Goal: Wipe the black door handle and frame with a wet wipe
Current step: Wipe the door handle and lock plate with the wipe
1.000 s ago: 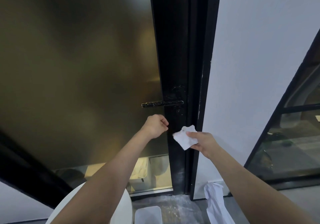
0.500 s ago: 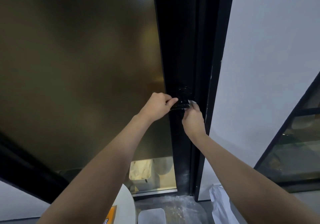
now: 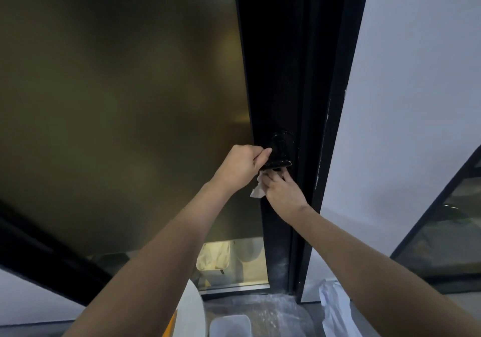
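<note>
Fingers of my left hand [image 3: 243,164] curl round the black door handle [image 3: 279,163], which sits mid-height on the black frame [image 3: 276,76]. Just below it, my right hand [image 3: 282,192] clutches the wet wipe [image 3: 257,191], fingertips up under the handle.

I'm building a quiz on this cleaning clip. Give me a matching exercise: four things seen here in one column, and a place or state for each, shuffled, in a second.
Things:
1. left hand
2. right hand
3. wet wipe
4. wall

Places or states:
a. pale, right of the black frame
b. white, crumpled, sticking out beside a hand
c. grips the door handle
d. holds the wipe just under the handle

Pairs: 1-c; 2-d; 3-b; 4-a
</note>
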Demonstrator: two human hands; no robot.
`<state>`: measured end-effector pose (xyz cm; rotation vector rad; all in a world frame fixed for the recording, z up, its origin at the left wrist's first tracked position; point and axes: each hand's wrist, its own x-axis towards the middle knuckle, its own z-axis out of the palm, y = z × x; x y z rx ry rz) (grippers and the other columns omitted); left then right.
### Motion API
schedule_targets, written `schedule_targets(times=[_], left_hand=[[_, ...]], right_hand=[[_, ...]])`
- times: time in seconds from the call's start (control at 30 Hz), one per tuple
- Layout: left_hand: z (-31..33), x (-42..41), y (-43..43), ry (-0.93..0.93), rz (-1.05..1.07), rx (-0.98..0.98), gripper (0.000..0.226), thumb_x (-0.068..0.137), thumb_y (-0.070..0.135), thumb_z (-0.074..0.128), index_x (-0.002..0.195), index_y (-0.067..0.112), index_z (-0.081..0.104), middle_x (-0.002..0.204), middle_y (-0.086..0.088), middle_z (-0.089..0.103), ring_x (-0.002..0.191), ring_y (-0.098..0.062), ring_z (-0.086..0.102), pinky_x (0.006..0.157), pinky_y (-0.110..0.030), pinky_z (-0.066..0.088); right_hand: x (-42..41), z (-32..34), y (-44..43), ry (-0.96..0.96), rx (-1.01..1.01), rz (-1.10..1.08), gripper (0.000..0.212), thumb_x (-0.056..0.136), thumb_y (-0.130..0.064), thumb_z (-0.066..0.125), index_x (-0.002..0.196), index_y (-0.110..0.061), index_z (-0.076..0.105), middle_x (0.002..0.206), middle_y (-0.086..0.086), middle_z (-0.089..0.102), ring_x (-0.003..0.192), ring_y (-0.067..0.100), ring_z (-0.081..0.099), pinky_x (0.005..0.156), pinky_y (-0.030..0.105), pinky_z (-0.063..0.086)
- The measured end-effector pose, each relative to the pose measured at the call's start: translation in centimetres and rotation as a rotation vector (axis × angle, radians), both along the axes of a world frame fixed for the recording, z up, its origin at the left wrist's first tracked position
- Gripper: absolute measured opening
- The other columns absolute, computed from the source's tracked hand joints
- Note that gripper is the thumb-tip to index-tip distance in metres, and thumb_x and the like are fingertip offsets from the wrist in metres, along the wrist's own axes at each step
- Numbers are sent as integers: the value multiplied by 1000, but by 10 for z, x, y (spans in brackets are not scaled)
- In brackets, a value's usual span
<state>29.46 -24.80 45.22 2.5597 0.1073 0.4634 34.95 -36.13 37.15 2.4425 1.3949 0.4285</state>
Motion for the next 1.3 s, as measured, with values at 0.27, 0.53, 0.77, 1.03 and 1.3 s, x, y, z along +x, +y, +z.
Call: schedule_targets(times=[0.27,0.53,0.77,1.03,1.3], left_hand=[[0,0,2,13,-8,-3,48,99,27,42,60,0,51,55,-13,53,61,-35,59,60,-32,42],[1,1,1,11,2,13,51,99,29,40,67,-7,56,66,-25,62,59,-33,54,62,-37,44],[2,-1,1,56,9,-1,48,100,30,39,64,1,53,59,-11,55,61,-30,58,61,-30,44],[2,0,1,51,5,9,49,100,30,40,65,-1,55,60,-13,57,59,-29,55,58,-28,41],[4,0,-2,47,3,41,49,99,29,40,51,19,37,50,1,43,63,-34,61,59,-36,44]], right_hand=[[-14,-1,0,56,177,-175,69,67,-26,76,131,-12,54,123,8,60,118,22,55,99,34,47],[-20,-1,13,150,268,-371,58,96,-14,43,144,2,15,147,24,24,139,36,24,116,41,24],[-10,-11,4,-210,-102,-117,73,92,-20,51,148,-2,8,154,16,11,144,34,8,117,50,13],[-20,-14,17,158,359,-371,71,87,-21,59,143,4,23,144,26,33,135,34,35,112,37,33],[-30,-4,39,824,1389,-585,75,82,-6,64,142,2,21,146,19,22,130,31,40,103,33,44]])
